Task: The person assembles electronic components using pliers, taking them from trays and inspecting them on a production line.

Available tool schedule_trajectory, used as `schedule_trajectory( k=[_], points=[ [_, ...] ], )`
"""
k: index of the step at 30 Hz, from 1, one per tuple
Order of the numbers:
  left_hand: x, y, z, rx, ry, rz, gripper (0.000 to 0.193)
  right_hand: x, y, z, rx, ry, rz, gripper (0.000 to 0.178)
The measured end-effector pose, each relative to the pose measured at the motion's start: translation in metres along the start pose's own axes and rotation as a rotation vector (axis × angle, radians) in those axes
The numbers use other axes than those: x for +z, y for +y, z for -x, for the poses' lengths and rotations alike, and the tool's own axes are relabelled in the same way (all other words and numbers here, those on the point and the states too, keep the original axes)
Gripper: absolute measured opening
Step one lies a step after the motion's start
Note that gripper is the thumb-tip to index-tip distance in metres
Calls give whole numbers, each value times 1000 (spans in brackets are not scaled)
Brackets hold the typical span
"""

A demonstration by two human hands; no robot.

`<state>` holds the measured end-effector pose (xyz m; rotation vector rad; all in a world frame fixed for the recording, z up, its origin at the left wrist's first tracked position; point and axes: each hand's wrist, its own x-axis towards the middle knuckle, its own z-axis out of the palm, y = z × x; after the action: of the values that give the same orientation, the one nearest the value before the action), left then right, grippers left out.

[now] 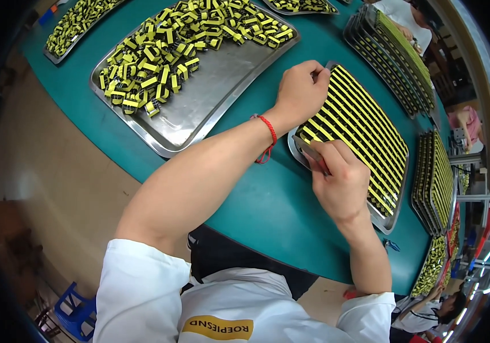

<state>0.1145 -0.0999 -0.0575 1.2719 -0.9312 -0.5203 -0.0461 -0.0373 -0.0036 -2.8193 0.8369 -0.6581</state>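
A metal tray (391,220) in front of me carries tight, even rows of small yellow-and-black parts (365,137) that look like transformers. At its far left corner my left hand (302,91) is closed, thumb against curled fingers; whatever it pinches is hidden. My right hand (341,177) grips a thin, flat metal tool (309,150), perhaps tweezers or a blade, with a bit of red showing by the fingers. The tool's tip lies at the left edge of the rows, close to the tray's near left rim. A red braided cord circles my left wrist.
A larger steel tray (205,114) on the left holds a loose heap of similar parts (165,51). Stacked full trays (391,63) and another stack (433,180) stand to the right on the green table (262,200). A blue stool (76,311) is at lower left; other people sit on the right.
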Motion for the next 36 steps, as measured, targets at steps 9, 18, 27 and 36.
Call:
schedule_trajectory(
  k=[9, 18, 27, 36],
  points=[
    [-2, -1, -2, 2, -26, -32, 27, -1, 1, -5, 16, -81, 60, 20],
    [4, -7, 2, 44, -40, 13, 24, -22, 7, 3, 32, -110, -23, 32],
    [-12, 18, -1, 180, -39, -195, 18, -39, 5, 85, 99, -118, -751, 12],
    [-17, 123, 57, 145, -422, -951, 25, -25, 31, 114, 176, -111, -1183, 9]
  ],
)
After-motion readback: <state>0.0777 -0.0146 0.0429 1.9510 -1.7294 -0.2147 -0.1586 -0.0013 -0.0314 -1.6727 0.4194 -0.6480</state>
